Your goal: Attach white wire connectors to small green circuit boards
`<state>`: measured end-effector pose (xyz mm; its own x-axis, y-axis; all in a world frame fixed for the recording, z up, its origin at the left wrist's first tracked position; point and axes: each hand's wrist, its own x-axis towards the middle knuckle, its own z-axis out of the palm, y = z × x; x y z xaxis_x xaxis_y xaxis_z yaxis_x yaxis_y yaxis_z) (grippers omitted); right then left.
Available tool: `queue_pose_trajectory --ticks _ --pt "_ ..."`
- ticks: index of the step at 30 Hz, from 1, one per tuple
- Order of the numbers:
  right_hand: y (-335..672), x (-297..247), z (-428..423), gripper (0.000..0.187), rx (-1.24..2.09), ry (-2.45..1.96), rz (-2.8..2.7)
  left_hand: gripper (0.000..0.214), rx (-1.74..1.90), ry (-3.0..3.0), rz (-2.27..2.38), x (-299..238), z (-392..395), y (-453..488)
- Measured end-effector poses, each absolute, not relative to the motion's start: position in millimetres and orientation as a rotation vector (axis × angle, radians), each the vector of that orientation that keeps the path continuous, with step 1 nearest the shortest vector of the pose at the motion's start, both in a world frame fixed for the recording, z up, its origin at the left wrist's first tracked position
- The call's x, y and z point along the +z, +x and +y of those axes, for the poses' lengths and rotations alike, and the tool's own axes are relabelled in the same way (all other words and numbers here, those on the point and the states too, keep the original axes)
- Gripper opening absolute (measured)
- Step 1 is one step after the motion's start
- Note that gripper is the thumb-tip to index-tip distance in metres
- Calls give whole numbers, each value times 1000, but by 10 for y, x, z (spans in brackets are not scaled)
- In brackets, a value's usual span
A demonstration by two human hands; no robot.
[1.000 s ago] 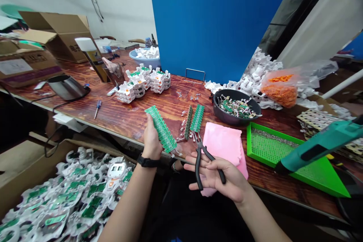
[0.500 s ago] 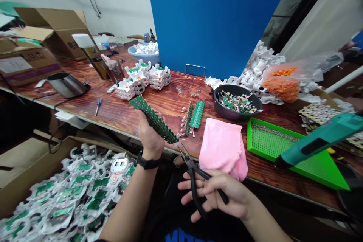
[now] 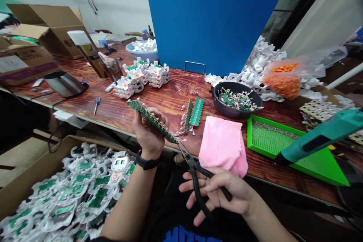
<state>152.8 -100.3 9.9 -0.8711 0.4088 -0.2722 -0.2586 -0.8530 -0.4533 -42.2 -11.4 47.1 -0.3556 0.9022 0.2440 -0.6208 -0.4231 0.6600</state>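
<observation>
Pliers near a circuit board
The left hand grips the board; the right hand, fingers partly spread, holds the pliers, handles apart.

Circuit board: green, long, narrow, with a toothed edge and small white parts along its far side. Held in the left grip, tilted, sloping down to the right. Pliers: black handles spread, metal jaws parted. Held in the right grip, tips at the board's lower end; contact unclear.
</observation>
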Motion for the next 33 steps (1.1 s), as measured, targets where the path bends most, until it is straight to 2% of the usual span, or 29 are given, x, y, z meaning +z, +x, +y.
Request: queue_pose_trajectory --ticks 5,8,11,15,20,24,28,33 --pt "1502 72 -1008 39 2681 -514 -564 41 1856 801 541 448 -137 -439" --pt "1460 85 -1052 32 2599 -656 -603 46 1870 884 572 418 -127 -442" --pt "1419 108 -1098 30 2283 -896 -788 50 1983 910 671 347 -91 -458" --pt "1447 77 -1102 25 1843 -1142 -1140 45 1946 881 742 164 -66 -561" --pt "1561 43 -1091 24 1601 -1305 -1369 29 1971 798 885 -66 -109 -794" --pt "1578 52 -1104 33 1427 -1420 -1432 28 1986 715 966 -73 -165 -872" --pt "1569 -60 -1092 37 1004 -1532 -1590 28 1858 570 1011 69 -327 -726" --pt "1668 -249 -1032 44 139 -1515 -1834 54 1202 260 803 273 -536 -505"
